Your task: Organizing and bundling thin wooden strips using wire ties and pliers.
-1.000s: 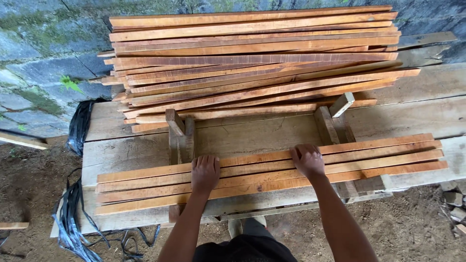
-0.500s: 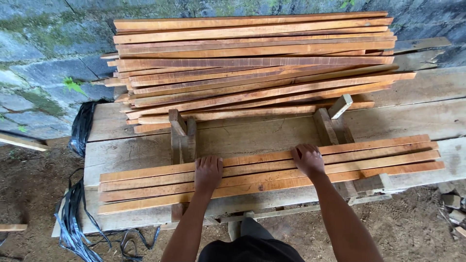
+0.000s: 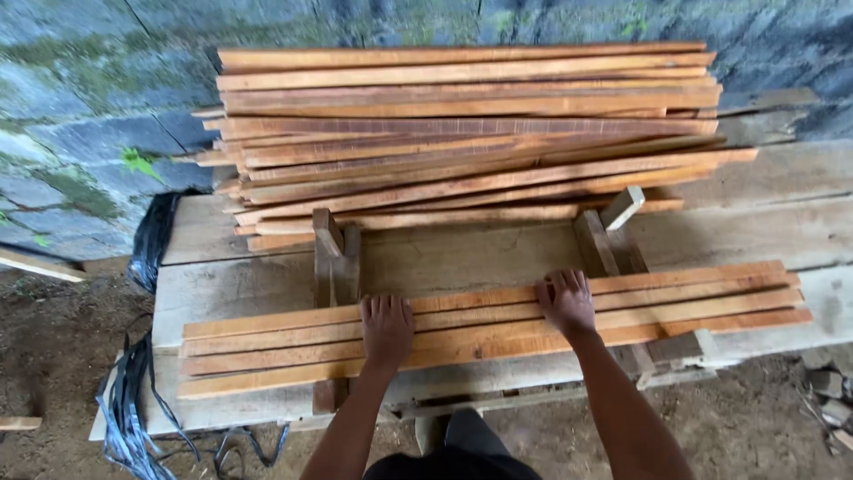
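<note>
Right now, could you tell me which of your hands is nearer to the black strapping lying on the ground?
Left. The left hand rests flat on the near row of slats, closer to the black strapping at the bench's left end; the right hand presses the slats farther right.

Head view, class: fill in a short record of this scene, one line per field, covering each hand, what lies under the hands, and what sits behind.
left hand: flat, palm down on the row of wooden slats
right hand: flat on the same row
support: plank workbench with upright wooden blocks
behind: large stack of slats against a stone wall
ground: black strapping on dirt
</note>
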